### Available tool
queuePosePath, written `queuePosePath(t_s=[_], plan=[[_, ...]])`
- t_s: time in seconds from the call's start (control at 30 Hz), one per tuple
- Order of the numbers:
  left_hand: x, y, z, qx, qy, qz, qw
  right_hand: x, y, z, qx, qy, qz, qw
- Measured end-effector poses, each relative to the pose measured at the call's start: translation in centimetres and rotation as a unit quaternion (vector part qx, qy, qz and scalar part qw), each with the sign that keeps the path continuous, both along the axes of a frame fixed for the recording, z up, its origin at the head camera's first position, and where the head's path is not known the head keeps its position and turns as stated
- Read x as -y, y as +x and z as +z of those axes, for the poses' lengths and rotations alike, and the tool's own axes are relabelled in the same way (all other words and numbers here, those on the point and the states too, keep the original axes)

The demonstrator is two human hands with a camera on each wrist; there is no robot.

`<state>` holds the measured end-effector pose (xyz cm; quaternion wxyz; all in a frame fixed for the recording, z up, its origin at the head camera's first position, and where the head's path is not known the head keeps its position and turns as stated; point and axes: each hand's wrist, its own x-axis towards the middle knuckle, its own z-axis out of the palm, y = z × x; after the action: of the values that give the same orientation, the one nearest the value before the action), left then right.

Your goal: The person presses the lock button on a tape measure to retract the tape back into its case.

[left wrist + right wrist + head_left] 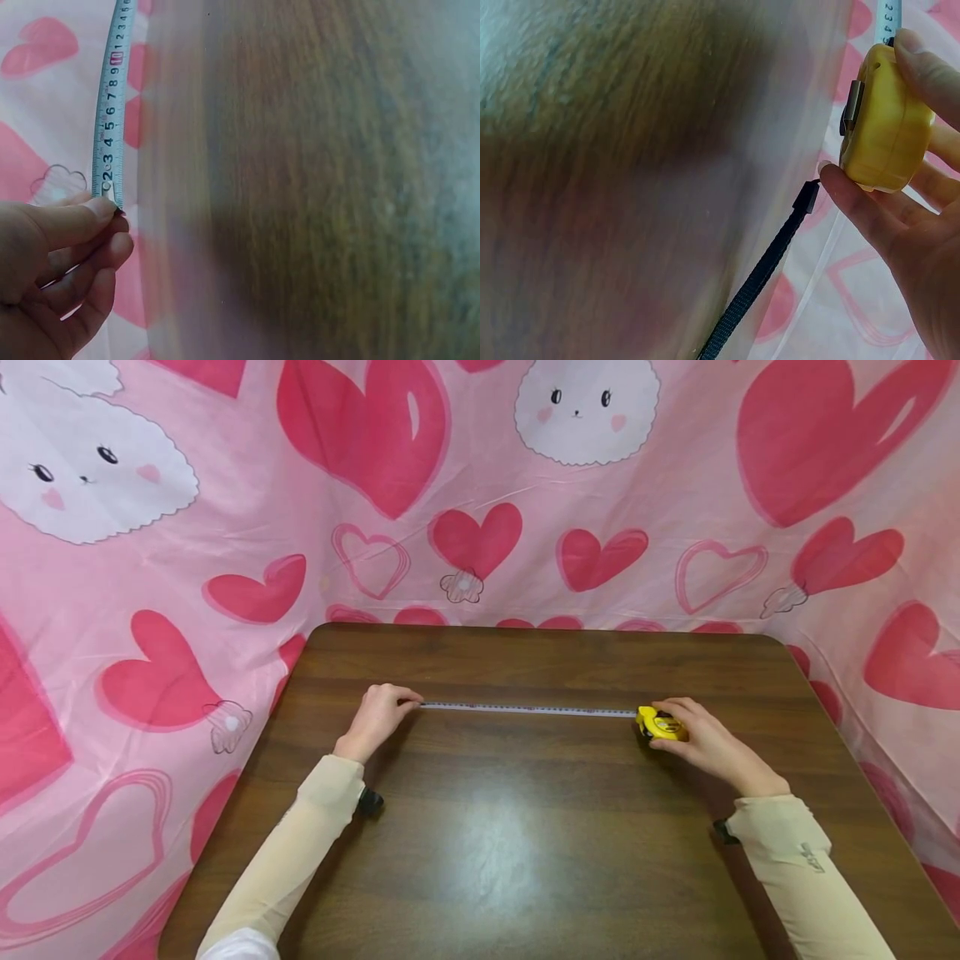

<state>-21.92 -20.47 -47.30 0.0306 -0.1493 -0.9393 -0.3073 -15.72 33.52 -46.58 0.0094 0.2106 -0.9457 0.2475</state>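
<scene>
A yellow tape measure [662, 725] is gripped by my right hand [708, 742], fingers on one side of the case and thumb on the other. Its white blade [525, 708] stretches in a line across the wooden table to my left hand [377, 717]. Thumb and fingertips of that hand pinch the metal end of the blade, near the low numbers in the left wrist view. A black wrist strap [761, 281] hangs from the case in the right wrist view. The case's far side is hidden by my fingers.
The brown wooden table [480, 827] has rounded far corners and reflects light in its middle. Behind and beside it hangs a pink cloth [480, 485] with hearts and white faces. Dark wrist-worn pieces [370, 802] show at both sleeves.
</scene>
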Motion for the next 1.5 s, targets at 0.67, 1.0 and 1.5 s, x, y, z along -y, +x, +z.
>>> queuePosePath(t_s=[0.67,1.0,1.5], plan=[[-1.2,-0.1,-0.4,-0.001,0.013,-0.020,0.9997,0.9,-0.3,-0.2,0.017,0.004,0.010,1.000],[-2.2,-0.1,-0.3,-0.006,0.018,-0.035,0.9992,1.4,-0.6,-0.4,0.004,0.002,0.015,1.000],[-3.2,-0.7,-0.1,-0.004,0.011,-0.042,0.9991,2.0,-1.0,-0.5,0.002,0.001,0.017,1.000]])
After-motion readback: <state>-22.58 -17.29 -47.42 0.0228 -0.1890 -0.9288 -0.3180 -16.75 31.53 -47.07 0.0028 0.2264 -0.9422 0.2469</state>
